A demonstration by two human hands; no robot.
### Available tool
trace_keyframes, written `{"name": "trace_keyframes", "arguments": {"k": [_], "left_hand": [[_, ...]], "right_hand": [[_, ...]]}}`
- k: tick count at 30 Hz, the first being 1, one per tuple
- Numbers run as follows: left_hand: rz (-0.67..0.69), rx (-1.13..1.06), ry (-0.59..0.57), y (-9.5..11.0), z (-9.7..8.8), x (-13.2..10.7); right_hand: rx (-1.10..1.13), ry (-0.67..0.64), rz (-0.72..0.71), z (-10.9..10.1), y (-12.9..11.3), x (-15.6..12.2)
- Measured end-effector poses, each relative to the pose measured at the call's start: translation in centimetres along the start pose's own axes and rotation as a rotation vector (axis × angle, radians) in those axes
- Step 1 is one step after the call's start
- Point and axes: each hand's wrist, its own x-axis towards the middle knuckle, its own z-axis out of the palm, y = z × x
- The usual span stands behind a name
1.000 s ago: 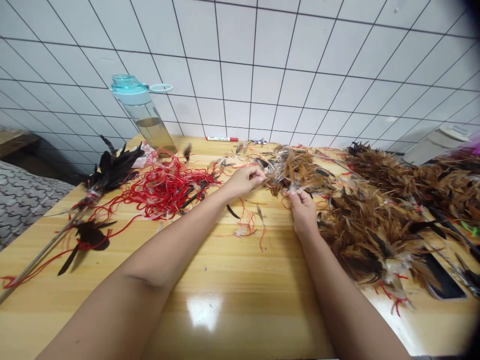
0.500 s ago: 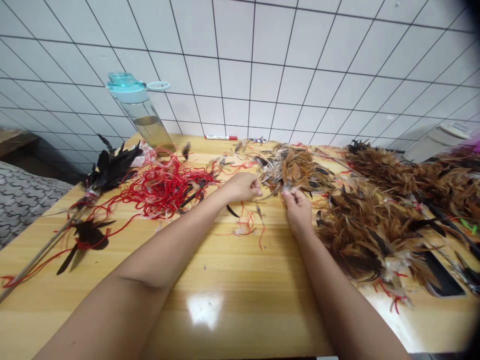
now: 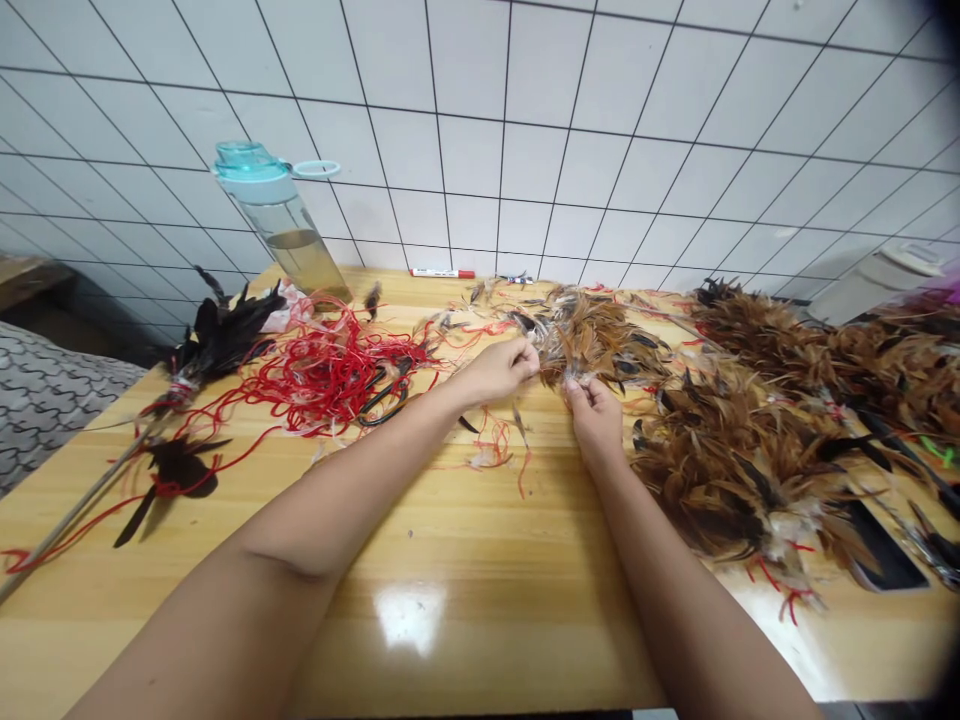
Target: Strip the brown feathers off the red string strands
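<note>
Bench (image 3: 480, 620) of pale, glossy wood beneath two bare forearms (image 3: 352, 490). Centre: brown feather pile (image 3: 596, 330), loose and fanned, with pale quill ends (image 3: 576, 378) toward the near side. Right hand (image 3: 598, 420) at that near side, thumb and fingertips pinched together on the pale quill ends. Left hand (image 3: 501, 372) at the near left edge of the same pile, fingers curled closed, apparently touching the outermost feathers; contents of the curl, if any, hidden. Between and nearer than the two hands: red string scraps (image 3: 495, 447) with a few thin feathers.

Right of the right forearm: large brown feather bunch (image 3: 731, 470), pale quills and short red strands at its near end, partly overlapping a dark phone (image 3: 889, 550). Behind, along the far right: long brown feather row (image 3: 795, 338), near a white container (image 3: 874, 287). Left of the left hand: tangle of red string (image 3: 319, 375), with black looped handles (image 3: 384, 411) at its right side. Farther left: black feather cluster (image 3: 229, 330), bound to a thin rod (image 3: 91, 494) slanting toward the left edge of view; loose black feathers (image 3: 180, 472) just beside, crossed by a red strand. At the back: blue-lidded bottle (image 3: 304, 255), part filled with amber liquid; red-and-white marker (image 3: 442, 273) lying near the foot of the tiled wall (image 3: 469, 60).
</note>
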Motion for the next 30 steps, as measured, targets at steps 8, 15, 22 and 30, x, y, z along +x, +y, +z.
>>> {"name": "trace_keyframes", "arguments": {"k": [8,15,22,30], "left_hand": [[-0.178,-0.604,0.047,1.2,1.7,-0.2],[-0.165,-0.607,0.05,0.9,2.6,-0.2],[-0.183,-0.561,0.073,0.6,2.9,-0.2],[-0.112,-0.463,0.113,0.3,3.3,-0.2]], "right_hand": [[0.017,-0.041,-0.018,0.3,-0.2,-0.3],[0.018,-0.081,-0.048,0.5,-0.1,-0.4],[0.034,-0.102,-0.012,0.6,-0.1,-0.3],[0.039,-0.12,0.003,0.4,-0.3,-0.3]]}}
